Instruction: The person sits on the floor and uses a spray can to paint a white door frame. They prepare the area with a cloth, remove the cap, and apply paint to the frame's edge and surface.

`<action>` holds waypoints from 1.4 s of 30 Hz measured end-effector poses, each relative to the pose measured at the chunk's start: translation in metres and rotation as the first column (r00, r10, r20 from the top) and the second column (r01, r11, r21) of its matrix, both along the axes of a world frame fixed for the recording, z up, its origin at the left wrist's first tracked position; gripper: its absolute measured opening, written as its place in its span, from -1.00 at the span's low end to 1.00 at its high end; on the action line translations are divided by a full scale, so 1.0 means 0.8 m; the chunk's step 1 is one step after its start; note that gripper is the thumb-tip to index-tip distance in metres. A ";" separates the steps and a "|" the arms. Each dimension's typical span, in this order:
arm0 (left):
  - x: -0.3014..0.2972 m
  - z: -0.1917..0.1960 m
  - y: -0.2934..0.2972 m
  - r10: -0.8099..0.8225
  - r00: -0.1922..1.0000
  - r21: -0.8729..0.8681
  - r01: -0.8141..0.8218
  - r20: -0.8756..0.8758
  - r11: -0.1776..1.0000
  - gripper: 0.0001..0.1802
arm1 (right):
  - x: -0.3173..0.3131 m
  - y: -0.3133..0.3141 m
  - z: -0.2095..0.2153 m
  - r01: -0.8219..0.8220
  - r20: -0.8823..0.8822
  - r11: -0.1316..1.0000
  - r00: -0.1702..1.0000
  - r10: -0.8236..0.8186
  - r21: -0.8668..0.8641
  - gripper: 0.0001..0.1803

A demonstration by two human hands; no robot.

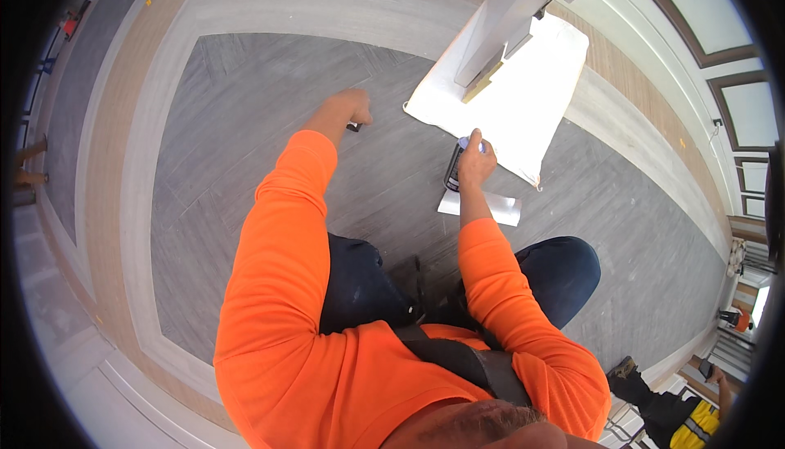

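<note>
My left hand (356, 107) reaches forward over the grey floor, its fingers curled closed. A small black piece (353, 127) shows just under it, too little of it visible to name. My right hand (477, 161) is closed over the top of a dark bottle (453, 172) with a bluish-purple top, partly hidden by the fingers. Beneath the bottle lies a shiny, pale flat piece (499, 208) on the floor. Just beyond the right hand spreads a bright white sheet (523, 114), a cord loop at its corner.
A tall pale post (511, 11) rises from the white sheet, with a yellowish strip (482, 83) at its foot. Grey wood-look flooring (245, 130) has lighter borders. Panelled walls (728, 65) curve along the right. Another person in a yellow vest (695, 426) is at lower right.
</note>
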State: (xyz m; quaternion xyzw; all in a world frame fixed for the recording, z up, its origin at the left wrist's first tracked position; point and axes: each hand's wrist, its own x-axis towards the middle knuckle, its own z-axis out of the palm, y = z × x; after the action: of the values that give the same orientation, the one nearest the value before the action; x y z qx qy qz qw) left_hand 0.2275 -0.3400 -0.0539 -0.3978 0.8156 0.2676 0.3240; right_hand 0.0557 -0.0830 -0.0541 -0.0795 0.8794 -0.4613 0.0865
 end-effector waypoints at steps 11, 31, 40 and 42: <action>0.005 -0.005 -0.001 -0.015 1.000 0.004 0.015 0.004 1.000 -0.19 | 0.008 -0.003 0.013 -0.088 0.041 0.995 0.995 0.086 0.038 -0.36; -0.002 -0.001 0.000 0.020 1.000 -0.014 -0.020 -0.010 1.000 -0.20 | -0.001 0.003 -0.005 -0.214 0.110 0.972 0.973 0.203 0.099 -0.36; 0.010 -0.021 -0.006 -0.026 0.991 -0.103 0.012 -0.134 0.995 -0.57 | 0.002 -0.002 -0.009 -0.197 0.079 0.979 0.978 0.192 0.059 -0.36; 0.006 -0.016 -0.003 -0.016 0.992 -0.095 0.004 -0.123 0.995 -0.57 | 0.001 0.001 -0.011 -0.210 0.103 0.976 0.974 0.203 0.062 -0.36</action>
State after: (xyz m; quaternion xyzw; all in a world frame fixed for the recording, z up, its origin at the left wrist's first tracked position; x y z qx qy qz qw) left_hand 0.2326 -0.3423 -0.0671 -0.3911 0.8479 0.2511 0.2550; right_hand 0.0568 -0.0824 -0.0628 -0.1450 0.8773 -0.4211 0.1789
